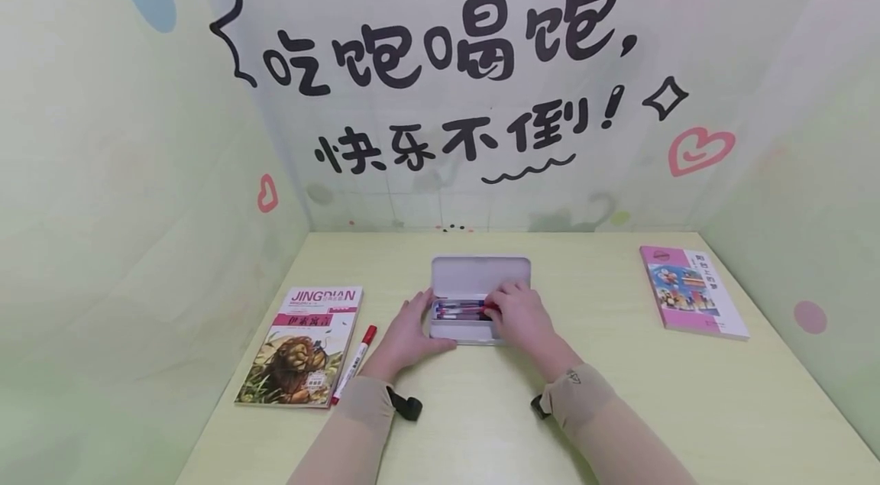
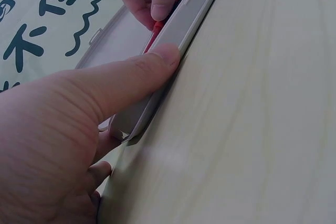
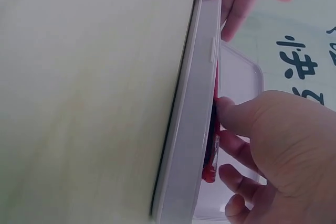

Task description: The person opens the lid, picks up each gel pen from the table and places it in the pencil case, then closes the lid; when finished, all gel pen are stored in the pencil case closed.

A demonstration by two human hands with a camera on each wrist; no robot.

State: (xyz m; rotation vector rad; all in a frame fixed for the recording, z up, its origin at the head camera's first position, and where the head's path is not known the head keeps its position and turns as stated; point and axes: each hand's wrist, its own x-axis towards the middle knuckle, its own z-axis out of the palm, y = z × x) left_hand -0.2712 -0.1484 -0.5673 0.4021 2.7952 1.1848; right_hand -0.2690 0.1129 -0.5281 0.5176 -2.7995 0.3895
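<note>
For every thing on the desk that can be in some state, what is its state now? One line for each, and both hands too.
Pencil case: lid open, standing up at the back; pens inside.
Red pen: lying in the case, under the right hand's fingers.
Red marker: capped, lying on the desk beside the lion book.
Lion book: closed, flat.
Pink book: closed, flat.
Left hand: holds the case's left end, thumb on its front wall.
Right hand: fingers on the red pen.

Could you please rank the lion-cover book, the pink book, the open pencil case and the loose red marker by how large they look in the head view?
1. lion-cover book
2. pink book and pencil case: too alike to rank
3. red marker, clearly smallest
</note>
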